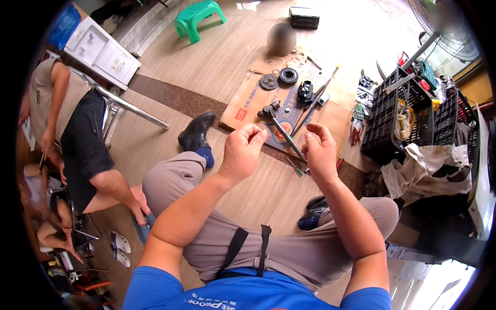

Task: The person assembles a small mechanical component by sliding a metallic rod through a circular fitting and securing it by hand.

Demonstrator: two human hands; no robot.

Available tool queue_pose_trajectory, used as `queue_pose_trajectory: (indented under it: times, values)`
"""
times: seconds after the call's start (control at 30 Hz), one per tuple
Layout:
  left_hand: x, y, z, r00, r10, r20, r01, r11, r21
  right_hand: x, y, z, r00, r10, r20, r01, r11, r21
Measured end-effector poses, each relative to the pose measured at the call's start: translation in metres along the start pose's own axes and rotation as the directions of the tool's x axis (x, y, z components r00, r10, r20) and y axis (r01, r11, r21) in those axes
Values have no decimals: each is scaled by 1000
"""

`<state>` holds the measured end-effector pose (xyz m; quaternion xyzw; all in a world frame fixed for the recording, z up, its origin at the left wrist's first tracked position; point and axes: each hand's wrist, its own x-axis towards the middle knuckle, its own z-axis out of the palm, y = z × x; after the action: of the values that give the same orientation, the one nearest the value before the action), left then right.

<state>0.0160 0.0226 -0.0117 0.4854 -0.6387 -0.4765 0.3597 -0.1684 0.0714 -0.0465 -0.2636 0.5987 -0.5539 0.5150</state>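
My left hand (242, 153) is raised in front of me, thumb and fingertips pinched together. Whatever may be between them is too small to make out. Level with it on the right, my right hand (321, 155) has its fingers curled in, and what they may hold is hidden. Between and beyond the hands, a grey metal tube (283, 132) with a dark block-like head slants over a flat cardboard sheet (243, 98). Its lower end comes near my right fingers in the picture; I cannot tell whether they touch. A green-handled screwdriver (295, 168) lies on the floor below.
On the cardboard lie a black ring-shaped part (288, 76), a grey disc (268, 81) and a black mechanical part (306, 92). Black crates (398, 113) stand at the right, a green stool (199, 18) far left. A seated person (85, 129) is at the left.
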Motion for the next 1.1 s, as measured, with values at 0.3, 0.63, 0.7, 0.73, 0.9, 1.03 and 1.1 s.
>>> queue_pose_trajectory:
  times: [0.3, 0.63, 0.7, 0.73, 0.9, 1.03, 1.1]
  values:
    - [-7, -4, 9, 999, 39, 17, -37, 995, -90, -18, 7, 24, 915, -86, 395, 19, 985, 169]
    - [-6, -6, 7, 996, 45, 74, -51, 996, 71, -26, 0, 21, 912, -266, 311, 355, 893, -278]
    - [-7, -5, 9, 991, 90, 103, -104, 984, 145, -24, -6, 15, 897, -309, 317, 418, 827, -375]
    - [-7, -3, 8, 982, 134, 131, -161, 961, 224, -23, -9, 14, 900, -306, 311, 414, 826, -382]
    - [-11, 3, 9, 964, 139, 228, -185, 964, 192, -18, -18, 12, 873, -389, 294, 480, 787, -387]
    - [-12, 2, 9, 945, 193, 263, -245, 953, 181, -6, -5, 6, 902, -336, 272, 425, 804, -416]
    - [-11, 0, 8, 950, 181, 256, -229, 958, 172, 0, 6, 6, 920, -288, 267, 378, 834, -402]
